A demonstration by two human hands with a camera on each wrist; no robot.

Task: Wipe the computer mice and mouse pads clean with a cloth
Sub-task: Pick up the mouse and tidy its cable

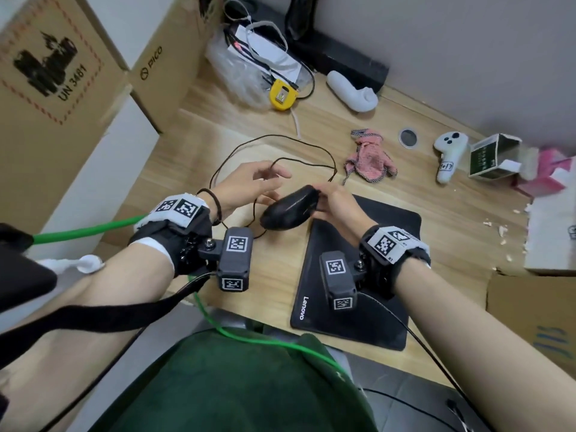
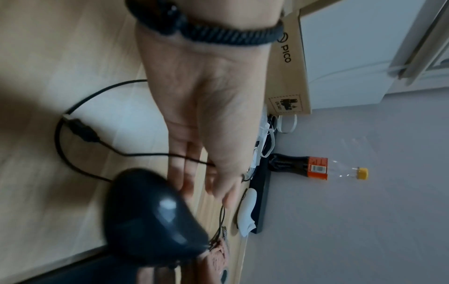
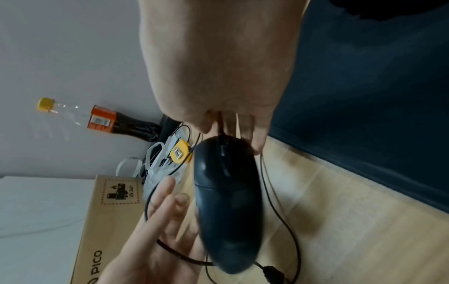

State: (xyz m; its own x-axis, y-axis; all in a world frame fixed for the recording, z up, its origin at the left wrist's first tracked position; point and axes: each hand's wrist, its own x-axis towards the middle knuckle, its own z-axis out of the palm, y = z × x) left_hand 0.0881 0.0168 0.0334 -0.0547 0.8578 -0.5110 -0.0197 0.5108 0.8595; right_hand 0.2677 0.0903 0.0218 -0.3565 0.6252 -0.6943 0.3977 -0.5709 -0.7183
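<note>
A black wired mouse [image 1: 290,208] [image 2: 150,215] [image 3: 228,201] is held tilted just above the wooden desk, at the far left corner of a black Lenovo mouse pad [image 1: 374,319] [image 3: 364,115]. My right hand [image 1: 333,202] [image 3: 218,67] pinches the mouse's front end, where the cable comes out. My left hand [image 1: 249,182] [image 2: 209,115] [image 3: 155,221] is open beside the mouse's left flank, fingers straight; whether they touch it is unclear. The mouse cable [image 1: 280,141] loops on the desk behind the hands. A crumpled pink cloth [image 1: 371,160] lies apart, beyond the pad.
Cardboard boxes [image 1: 62,88] wall off the left side. At the back lie a plastic bag of cables [image 1: 249,67], a yellow tape measure [image 1: 282,95] and a white controller [image 1: 352,92]. Another white controller [image 1: 448,154] and a green box [image 1: 492,157] sit right. The USB plug [image 2: 82,130] lies loose.
</note>
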